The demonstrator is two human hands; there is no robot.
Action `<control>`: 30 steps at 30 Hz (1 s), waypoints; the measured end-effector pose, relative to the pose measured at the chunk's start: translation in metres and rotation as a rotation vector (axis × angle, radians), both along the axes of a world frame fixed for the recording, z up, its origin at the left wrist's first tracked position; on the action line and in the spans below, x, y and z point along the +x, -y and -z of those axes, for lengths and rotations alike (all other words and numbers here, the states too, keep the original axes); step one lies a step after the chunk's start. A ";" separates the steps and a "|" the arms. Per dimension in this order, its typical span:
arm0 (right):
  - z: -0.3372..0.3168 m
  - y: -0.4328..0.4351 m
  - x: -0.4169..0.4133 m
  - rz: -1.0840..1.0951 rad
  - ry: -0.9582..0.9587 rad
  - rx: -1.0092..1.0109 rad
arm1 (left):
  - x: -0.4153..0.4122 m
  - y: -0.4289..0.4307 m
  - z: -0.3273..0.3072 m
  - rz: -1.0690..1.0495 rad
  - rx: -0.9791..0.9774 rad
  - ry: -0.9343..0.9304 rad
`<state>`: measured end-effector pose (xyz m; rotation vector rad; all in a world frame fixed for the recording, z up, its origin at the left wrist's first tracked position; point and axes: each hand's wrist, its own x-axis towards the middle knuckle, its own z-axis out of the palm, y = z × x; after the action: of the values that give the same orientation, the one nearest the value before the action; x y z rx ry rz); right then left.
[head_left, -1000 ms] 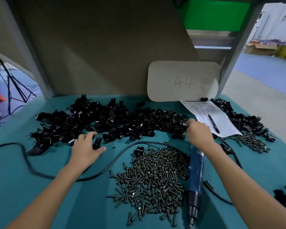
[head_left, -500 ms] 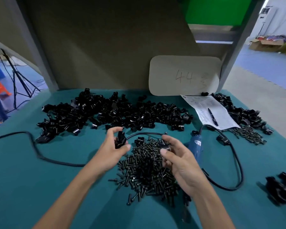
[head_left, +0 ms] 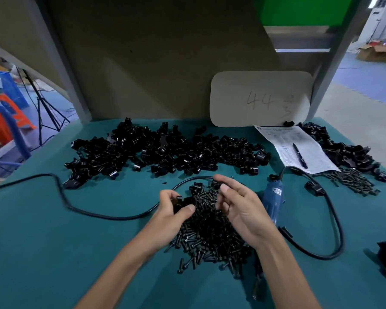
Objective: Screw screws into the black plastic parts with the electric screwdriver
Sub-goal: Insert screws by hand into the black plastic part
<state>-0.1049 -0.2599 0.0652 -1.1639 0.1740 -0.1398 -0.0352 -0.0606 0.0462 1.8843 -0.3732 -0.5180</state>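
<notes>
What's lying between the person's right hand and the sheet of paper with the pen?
The blue electric screwdriver lies there on its side, shown in the head view.

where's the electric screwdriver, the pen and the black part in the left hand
electric screwdriver (head_left: 274, 198): head view, middle of its blue body
pen (head_left: 300, 155): head view, middle of the barrel
black plastic part (head_left: 179, 199): head view, round end showing between the fingers of the left hand (head_left: 167, 210)
</notes>
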 end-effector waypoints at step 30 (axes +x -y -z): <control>0.023 -0.014 0.000 -0.054 0.012 -0.180 | -0.004 0.022 -0.004 -0.064 -0.275 0.062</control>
<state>-0.1047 -0.2458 0.0420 -1.3459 0.1214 -0.1162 -0.0393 -0.0826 0.0498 1.6426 -0.4023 -0.3463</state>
